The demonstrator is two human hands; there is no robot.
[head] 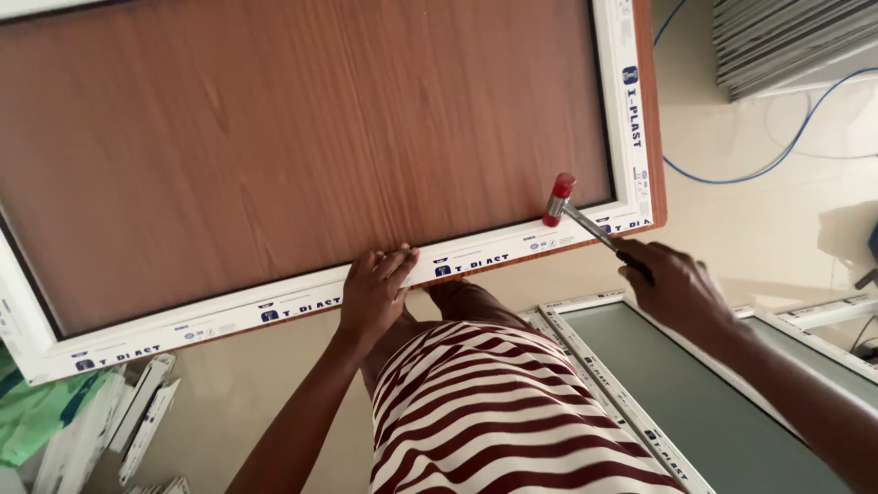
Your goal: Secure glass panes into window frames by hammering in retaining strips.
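Hammer (560, 198) in the right hand (675, 285): the fingers are wrapped tight around the dark grip, and the thin metal shaft runs up and left to a small red head that sits at the inner edge of the white frame (302, 306), near its right corner. That frame borders a large brown wood-grain panel (302, 146) lying flat and filling most of the view. The left hand (373, 295) rests on the near rail of the frame, fingers held close together and laid flat over the white strip, the fingertips reaching the edge of the panel; it holds nothing. The two hands are well apart along the same rail. Below them is the person's red-and-white striped shirt (494, 421). To the right, lower down, stands a second white-framed pane with frosted grey glass (704, 402). A blue cable (777, 157) loops across the pale floor at upper right, and loose white frame pieces (137, 421) lie at lower left.
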